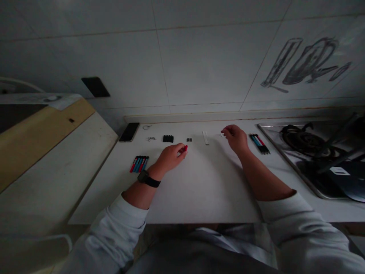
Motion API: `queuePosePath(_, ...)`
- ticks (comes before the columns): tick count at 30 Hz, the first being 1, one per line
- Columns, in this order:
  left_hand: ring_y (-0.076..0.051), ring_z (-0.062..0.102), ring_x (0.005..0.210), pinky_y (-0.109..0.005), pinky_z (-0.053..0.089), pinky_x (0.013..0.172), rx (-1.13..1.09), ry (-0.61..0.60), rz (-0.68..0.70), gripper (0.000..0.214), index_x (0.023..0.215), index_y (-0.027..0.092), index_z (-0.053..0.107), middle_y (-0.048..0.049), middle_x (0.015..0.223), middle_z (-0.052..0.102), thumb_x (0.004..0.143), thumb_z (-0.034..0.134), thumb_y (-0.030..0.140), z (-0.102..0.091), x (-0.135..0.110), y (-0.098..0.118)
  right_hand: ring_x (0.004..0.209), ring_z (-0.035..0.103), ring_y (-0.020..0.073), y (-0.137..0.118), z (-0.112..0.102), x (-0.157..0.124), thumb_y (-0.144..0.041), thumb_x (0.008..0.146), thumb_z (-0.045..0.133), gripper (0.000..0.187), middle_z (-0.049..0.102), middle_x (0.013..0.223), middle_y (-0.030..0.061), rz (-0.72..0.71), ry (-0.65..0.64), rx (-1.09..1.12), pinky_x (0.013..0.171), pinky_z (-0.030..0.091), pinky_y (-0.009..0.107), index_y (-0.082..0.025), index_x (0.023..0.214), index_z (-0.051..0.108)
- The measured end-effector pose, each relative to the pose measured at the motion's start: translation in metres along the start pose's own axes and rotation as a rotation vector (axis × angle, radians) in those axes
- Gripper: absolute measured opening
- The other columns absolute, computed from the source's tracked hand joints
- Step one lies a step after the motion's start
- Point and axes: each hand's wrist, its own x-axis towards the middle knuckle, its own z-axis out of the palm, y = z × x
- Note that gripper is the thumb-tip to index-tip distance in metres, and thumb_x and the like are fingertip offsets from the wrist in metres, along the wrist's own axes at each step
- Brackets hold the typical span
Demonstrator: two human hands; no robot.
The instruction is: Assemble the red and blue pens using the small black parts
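My left hand (171, 156), wearing a dark watch (143, 176), is closed around a small red piece (186, 148) whose end shows above the fingers; the rest of it is hidden. Farther right, my right hand (235, 137) has its fingertips pinched together beside small white pieces (222, 134), and I cannot make out what is between them. Between the hands lie a narrow white strip (205, 138) and a few small dark pieces (189, 140). A row of black pieces (168, 138) sits beyond my left hand, with tiny springlike bits (151, 139) to its left.
Red and blue pen-like sticks (139, 164) lie in a group left of my left hand, and a similar group (259, 144) is at right. A phone (129, 132) rests at the back left of the white counter (199, 194). A gas stove (302, 152) borders the right side.
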Motion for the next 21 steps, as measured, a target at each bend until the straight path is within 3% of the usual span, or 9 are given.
queuePosePath(4, -0.019, 0.068, 0.087, -0.033, 0.052, 0.081, 0.028, 0.020, 0.060, 0.014, 0.104, 0.021, 0.069, -0.0055, 0.097, 0.074, 0.098, 0.061, 0.030, -0.001, 0.000, 0.002, 0.068, 0.063, 0.0162, -0.047, 0.023, -0.033, -0.043, 0.091, 0.063, 0.024, 0.073, 0.080, 0.0042, -0.149, -0.208, 0.068, 0.068, 0.048, 0.028, -0.020, 0.092, 0.070)
queuePosePath(7, -0.019, 0.066, 0.089, -0.034, 0.051, 0.083, 0.055, 0.015, 0.103, 0.015, 0.104, 0.021, 0.071, -0.0059, 0.099, 0.072, 0.098, 0.062, 0.031, -0.002, 0.001, 0.001, 0.068, 0.062, 0.0154, -0.068, 0.035, -0.052, -0.038, 0.094, 0.061, 0.018, 0.073, 0.081, 0.0030, -0.260, -0.345, 0.063, 0.068, 0.047, 0.027, -0.022, 0.093, 0.070)
queuePosePath(10, -0.020, 0.065, 0.093, -0.034, 0.051, 0.085, 0.064, 0.002, 0.131, 0.017, 0.105, 0.022, 0.071, -0.0062, 0.101, 0.071, 0.099, 0.062, 0.033, -0.001, 0.001, 0.000, 0.069, 0.063, 0.0155, -0.073, 0.041, -0.061, -0.034, 0.096, 0.059, 0.016, 0.073, 0.085, 0.0031, -0.324, -0.412, 0.033, 0.069, 0.046, 0.028, -0.022, 0.096, 0.070)
queuePosePath(21, -0.020, 0.064, 0.093, -0.033, 0.051, 0.084, 0.072, -0.027, 0.154, 0.016, 0.107, 0.023, 0.075, -0.0062, 0.099, 0.070, 0.097, 0.065, 0.031, 0.000, 0.000, 0.001, 0.078, 0.064, 0.0182, -0.071, 0.043, -0.065, -0.027, 0.098, 0.055, 0.017, 0.073, 0.092, 0.0066, -0.468, -0.469, -0.052, 0.076, 0.047, 0.030, -0.022, 0.099, 0.071)
